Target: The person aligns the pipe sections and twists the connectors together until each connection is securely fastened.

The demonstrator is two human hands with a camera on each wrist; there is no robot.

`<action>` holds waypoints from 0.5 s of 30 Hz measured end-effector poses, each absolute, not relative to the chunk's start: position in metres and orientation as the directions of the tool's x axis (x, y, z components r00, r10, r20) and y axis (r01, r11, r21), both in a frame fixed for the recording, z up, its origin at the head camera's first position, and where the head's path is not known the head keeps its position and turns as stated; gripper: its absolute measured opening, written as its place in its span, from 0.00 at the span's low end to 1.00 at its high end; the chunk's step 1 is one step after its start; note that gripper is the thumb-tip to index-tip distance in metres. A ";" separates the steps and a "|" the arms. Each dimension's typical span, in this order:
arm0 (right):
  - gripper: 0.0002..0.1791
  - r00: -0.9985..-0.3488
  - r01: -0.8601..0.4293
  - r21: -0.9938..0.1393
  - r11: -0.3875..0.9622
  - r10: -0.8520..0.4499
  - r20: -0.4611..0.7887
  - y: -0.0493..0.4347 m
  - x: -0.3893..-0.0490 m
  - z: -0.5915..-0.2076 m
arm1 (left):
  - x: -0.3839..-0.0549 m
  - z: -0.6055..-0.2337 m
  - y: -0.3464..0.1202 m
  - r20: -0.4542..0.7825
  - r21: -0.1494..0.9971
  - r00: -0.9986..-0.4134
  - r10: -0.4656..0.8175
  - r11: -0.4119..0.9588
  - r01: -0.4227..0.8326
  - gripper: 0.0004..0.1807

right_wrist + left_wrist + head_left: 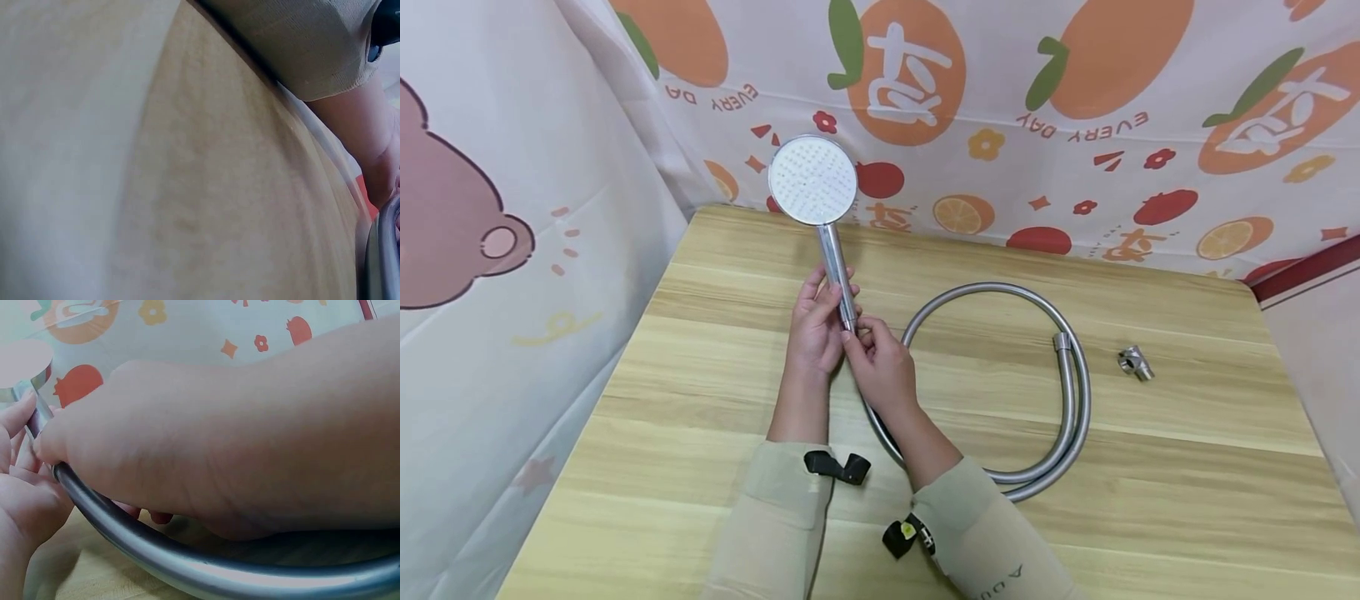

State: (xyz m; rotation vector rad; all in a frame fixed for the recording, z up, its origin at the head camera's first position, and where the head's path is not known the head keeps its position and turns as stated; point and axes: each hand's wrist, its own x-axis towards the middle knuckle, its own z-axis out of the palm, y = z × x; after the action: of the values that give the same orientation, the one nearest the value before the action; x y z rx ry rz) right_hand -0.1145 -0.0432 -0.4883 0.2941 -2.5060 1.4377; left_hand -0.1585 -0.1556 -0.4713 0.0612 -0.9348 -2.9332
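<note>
A handheld shower head (813, 180) with a round white face and chrome handle is held up near the table's back left. My left hand (815, 325) grips the handle, thumb across its front. Just below, my right hand (882, 367) pinches the joint where the metal shower hose (1037, 296) meets the handle's lower end. In the left wrist view the hose (187, 569) bends away beneath the right hand (81, 437). The hose lies in a loop on the table, its other end fitting (1062, 342) inside the loop. The right wrist view shows mostly tabletop.
A small chrome tee-shaped fitting (1135, 363) lies right of the hose loop on the wooden table (1187, 500). Behind the table hangs a fruit-print cloth (985, 175). Another pale cloth (550, 375) hangs along the left edge.
</note>
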 end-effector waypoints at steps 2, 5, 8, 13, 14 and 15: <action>0.14 -0.957 -0.276 -0.820 0.501 -0.061 0.284 -0.043 -0.114 -0.487 | -0.159 -0.472 -0.155 -0.013 0.577 -0.997 -0.072 -0.815 0.051 0.19; 0.15 -0.960 -0.267 -0.821 0.505 -0.070 0.270 -0.042 -0.114 -0.486 | -0.159 -0.473 -0.155 -0.009 0.584 -0.997 -0.073 -0.810 0.054 0.19; 0.15 -0.960 -0.267 -0.820 0.507 -0.070 0.270 -0.042 -0.114 -0.486 | -0.159 -0.471 -0.155 -0.013 0.588 -0.997 -0.072 -0.807 0.051 0.18; 0.20 -0.961 -0.264 -0.804 0.533 -0.076 0.266 -0.043 -0.115 -0.487 | -0.160 -0.470 -0.154 -0.019 0.588 -0.997 -0.070 -0.807 0.046 0.18; 0.21 -0.961 -0.266 -0.799 0.539 -0.078 0.266 -0.043 -0.114 -0.487 | -0.160 -0.470 -0.154 -0.019 0.583 -0.998 -0.068 -0.811 0.044 0.19; 0.20 -0.961 -0.264 -0.796 0.544 -0.077 0.267 -0.043 -0.114 -0.487 | -0.160 -0.471 -0.155 -0.018 0.584 -0.998 -0.067 -0.811 0.044 0.19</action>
State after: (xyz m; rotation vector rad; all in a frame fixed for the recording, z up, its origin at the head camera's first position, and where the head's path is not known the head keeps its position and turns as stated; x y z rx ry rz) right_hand -0.1143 -0.0433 -0.4871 0.2889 -2.5796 1.3816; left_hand -0.1598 -0.1546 -0.4709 0.0581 -0.9442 -2.9343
